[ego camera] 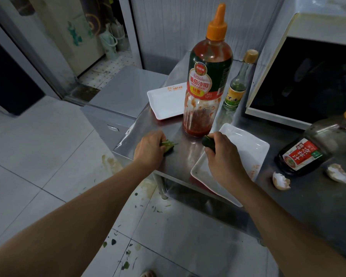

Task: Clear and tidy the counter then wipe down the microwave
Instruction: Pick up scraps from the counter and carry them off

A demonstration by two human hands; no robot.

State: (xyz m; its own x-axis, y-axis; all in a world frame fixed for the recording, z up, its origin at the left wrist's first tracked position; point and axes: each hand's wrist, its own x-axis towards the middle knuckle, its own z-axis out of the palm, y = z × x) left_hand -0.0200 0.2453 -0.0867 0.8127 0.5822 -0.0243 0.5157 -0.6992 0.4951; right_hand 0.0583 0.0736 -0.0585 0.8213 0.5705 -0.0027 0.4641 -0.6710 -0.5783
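Both hands at the near-left corner of the steel desk [188, 156]. Left hand [149, 149] has its fingers curled round a scrap of green vegetable peel [168, 145] lying on the desk surface. Right hand [221, 154] grips a dark green cucumber piece [207, 141], held just over the near-left edge of a white rectangular plate [252, 148] that overhangs the desk front. Tall ketchup bottle [207, 80] with orange cap stands upright between and just behind the hands, mostly empty, red residue at the bottom. Second white plate [164, 102] behind it to the left. Small glass bottle [238, 84] with tan cap upright just right of the ketchup. Microwave [308, 76] sits at the back right, door dark. Dark sauce bottle [312, 148] lies on its side to the right of the near plate, with two eggshell pieces [281, 180] near it. Green scraps and stains on the tiled floor [48, 156] below the desk corner.
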